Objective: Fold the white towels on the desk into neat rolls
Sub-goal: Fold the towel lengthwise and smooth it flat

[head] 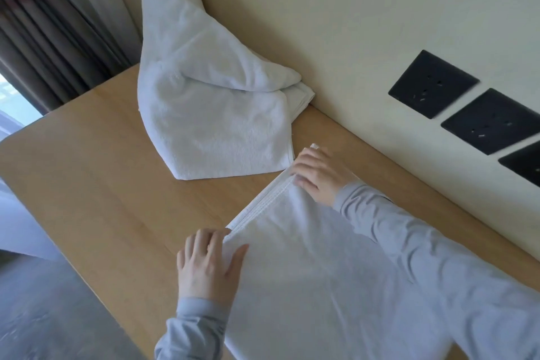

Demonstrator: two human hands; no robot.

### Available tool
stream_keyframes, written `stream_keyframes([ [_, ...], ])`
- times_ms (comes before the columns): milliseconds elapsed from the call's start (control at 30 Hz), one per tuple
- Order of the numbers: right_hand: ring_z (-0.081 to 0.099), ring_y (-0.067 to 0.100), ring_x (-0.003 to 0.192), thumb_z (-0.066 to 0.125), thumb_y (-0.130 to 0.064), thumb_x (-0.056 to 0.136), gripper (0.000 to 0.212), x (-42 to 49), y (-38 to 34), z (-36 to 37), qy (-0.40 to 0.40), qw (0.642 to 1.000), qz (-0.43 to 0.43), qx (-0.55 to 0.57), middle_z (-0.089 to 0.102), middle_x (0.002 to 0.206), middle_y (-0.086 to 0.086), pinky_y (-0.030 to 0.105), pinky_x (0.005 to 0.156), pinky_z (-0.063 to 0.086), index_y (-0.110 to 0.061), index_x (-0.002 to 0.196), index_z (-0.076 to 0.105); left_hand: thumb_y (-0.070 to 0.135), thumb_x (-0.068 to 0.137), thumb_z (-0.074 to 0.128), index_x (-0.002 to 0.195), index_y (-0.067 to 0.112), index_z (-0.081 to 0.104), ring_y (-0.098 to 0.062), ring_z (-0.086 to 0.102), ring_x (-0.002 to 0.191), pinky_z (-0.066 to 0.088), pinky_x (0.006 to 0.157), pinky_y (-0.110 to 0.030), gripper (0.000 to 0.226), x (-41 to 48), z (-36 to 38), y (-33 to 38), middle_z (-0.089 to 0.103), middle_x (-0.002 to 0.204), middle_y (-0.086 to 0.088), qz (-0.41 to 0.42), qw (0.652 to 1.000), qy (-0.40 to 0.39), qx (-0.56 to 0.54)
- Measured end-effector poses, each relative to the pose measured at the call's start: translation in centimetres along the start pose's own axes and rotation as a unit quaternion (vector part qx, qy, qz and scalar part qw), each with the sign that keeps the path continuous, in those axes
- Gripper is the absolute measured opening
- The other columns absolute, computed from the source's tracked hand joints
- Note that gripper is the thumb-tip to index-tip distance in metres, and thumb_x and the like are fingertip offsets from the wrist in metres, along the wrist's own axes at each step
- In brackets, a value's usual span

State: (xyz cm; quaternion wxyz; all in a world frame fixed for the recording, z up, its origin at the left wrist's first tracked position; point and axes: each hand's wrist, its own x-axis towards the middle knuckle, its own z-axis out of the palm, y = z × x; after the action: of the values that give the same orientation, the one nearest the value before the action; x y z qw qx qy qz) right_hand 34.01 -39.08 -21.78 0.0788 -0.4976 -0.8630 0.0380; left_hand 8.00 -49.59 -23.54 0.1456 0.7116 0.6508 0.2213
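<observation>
Progress: early, by the look of it; no finished roll in view.
Heaped towel [204,102]: slumped unfolded against the wall, beyond the left grip [209,264] and apart from it; this work is left to do.
Flat towel [306,272]: spread smooth on the desk [102,184], reaching from the left grip and the right grip [318,177] back toward the person. Layered hems are lined up at the far edge; rolling has not yet begun.
Left grip: closed on one end of that hemmed edge, fingers curled at the corner, thumb lying on top of the cloth.
Right grip: closed on the other end of the same edge, fingers curled over the hem, near the wall.
Sockets [432,83]: black plates on the wall, right of the right grip.
</observation>
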Motion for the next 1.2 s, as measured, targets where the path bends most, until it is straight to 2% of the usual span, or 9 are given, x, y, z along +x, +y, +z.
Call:
stream_keyframes([
  [100, 0.055, 0.023, 0.101, 0.063, -0.024, 0.086, 0.021, 0.1, -0.2, 0.7, -0.055, 0.998, -0.002, 0.002, 0.062, 0.101, 0.004, 0.035, 0.092, 0.033, -0.009, 0.1, 0.066, 0.063, 0.08, 0.041, 0.079, 0.007, 0.067, -0.033, 0.059, 0.068, 0.048, 0.061, -0.039, 0.062, 0.7, 1.1, -0.5, 0.058, 0.075, -0.006, 0.013, 1.0, -0.009, -0.005],
  [200, 0.059, 0.026, 0.085, 0.074, -0.021, 0.076, 0.019, 0.5, -0.6, 0.6, -0.029, 0.999, -0.03, -0.005, 0.061, 0.085, 0.007, 0.038, 0.08, 0.044, -0.007, 0.083, 0.064, 0.071, 0.087, 0.027, 0.076, 0.006, 0.064, -0.032, 0.054, 0.063, 0.048, 0.061, -0.039, 0.076, 0.8, 1.8, -1.5, 0.054, 0.072, -0.007, 0.006, 0.999, 0.006, -0.052],
  [400, 0.056, 0.022, 0.068, 0.075, -0.009, 0.073, 0.019, 1.0, -1.0, 0.5, -0.008, 0.996, -0.093, -0.008, 0.057, 0.072, 0.004, 0.036, 0.066, 0.051, -0.007, 0.074, 0.056, 0.074, 0.084, 0.026, 0.069, 0.003, 0.059, -0.029, 0.048, 0.058, 0.04, 0.065, -0.03, 0.079, 1.1, 2.0, -2.0, 0.05, 0.066, -0.007, 0.002, 0.996, 0.01, -0.091],
  [567, 0.055, 0.021, 0.058, 0.077, -0.009, 0.073, 0.018, 1.2, -1.2, 0.4, 0.008, 0.995, -0.098, -0.026, 0.058, 0.061, 0.005, 0.03, 0.054, 0.051, -0.004, 0.072, 0.06, 0.058, 0.094, 0.025, 0.065, 0.005, 0.055, -0.025, 0.044, 0.054, 0.038, 0.058, -0.026, 0.067, 1.0, 1.5, -2.2, 0.051, 0.065, -0.004, 0.056, 0.996, -0.013, -0.07],
  [700, 0.047, 0.02, 0.043, 0.077, -0.007, 0.072, 0.02, 2.0, -1.6, 0.1, 0.014, 0.997, -0.077, -0.015, 0.049, 0.046, 0.004, 0.026, 0.043, 0.043, -0.002, 0.07, 0.058, 0.047, 0.086, 0.039, 0.067, 0.009, 0.054, -0.021, 0.048, 0.056, 0.028, 0.051, -0.019, 0.044, 1.1, 1.2, -2.6, 0.051, 0.061, 0.004, -0.01, 0.994, -0.054, -0.099],
  [833, 0.035, 0.018, 0.049, 0.078, -0.009, 0.071, 0.024, 3.1, -1.8, 0.3, -0.023, 0.999, -0.046, -0.007, 0.037, 0.049, 0.001, 0.024, 0.049, 0.033, -0.001, 0.07, 0.055, 0.038, 0.082, 0.048, 0.068, 0.012, 0.054, -0.013, 0.046, 0.059, 0.037, 0.055, -0.029, 0.03, 1.6, 1.2, -2.9, 0.049, 0.059, 0.01, -0.058, 0.985, -0.077, -0.145],
  [1033, 0.049, 0.024, 0.084, 0.053, -0.035, 0.091, 0.034, 3.4, -1.0, 1.7, -0.091, 0.995, 0.037, -0.007, 0.062, 0.081, 0.009, 0.032, 0.068, 0.037, -0.002, 0.096, 0.052, 0.057, 0.075, 0.036, 0.063, 0.005, 0.053, -0.03, 0.05, 0.053, 0.034, 0.056, -0.031, 0.056, 1.5, 0.4, -3.7, 0.044, 0.051, 0.002, -0.033, 0.994, -0.091, -0.05],
  [1133, 0.055, 0.026, 0.069, 0.063, -0.031, 0.085, 0.035, 3.0, -1.1, 1.5, -0.043, 0.999, 0.017, -0.01, 0.058, 0.062, 0.012, 0.03, 0.053, 0.038, 0.003, 0.086, 0.055, 0.05, 0.08, 0.035, 0.054, 0.013, 0.037, -0.034, 0.048, 0.044, 0.024, 0.052, -0.026, 0.046, 1.4, 0.1, -4.2, 0.047, 0.045, -0.007, -0.011, 0.996, -0.08, -0.033],
  [1200, 0.053, 0.024, 0.051, 0.07, -0.028, 0.079, 0.035, 3.1, -1.3, 1.4, -0.009, 1.0, 0.005, -0.012, 0.042, 0.048, 0.006, 0.025, 0.043, 0.036, 0.004, 0.077, 0.054, 0.052, 0.085, 0.031, 0.053, 0.013, 0.037, -0.035, 0.049, 0.044, 0.025, 0.051, -0.026, 0.05, 1.4, 0.1, -4.4, 0.05, 0.046, -0.009, -0.011, 0.997, -0.073, -0.035],
])
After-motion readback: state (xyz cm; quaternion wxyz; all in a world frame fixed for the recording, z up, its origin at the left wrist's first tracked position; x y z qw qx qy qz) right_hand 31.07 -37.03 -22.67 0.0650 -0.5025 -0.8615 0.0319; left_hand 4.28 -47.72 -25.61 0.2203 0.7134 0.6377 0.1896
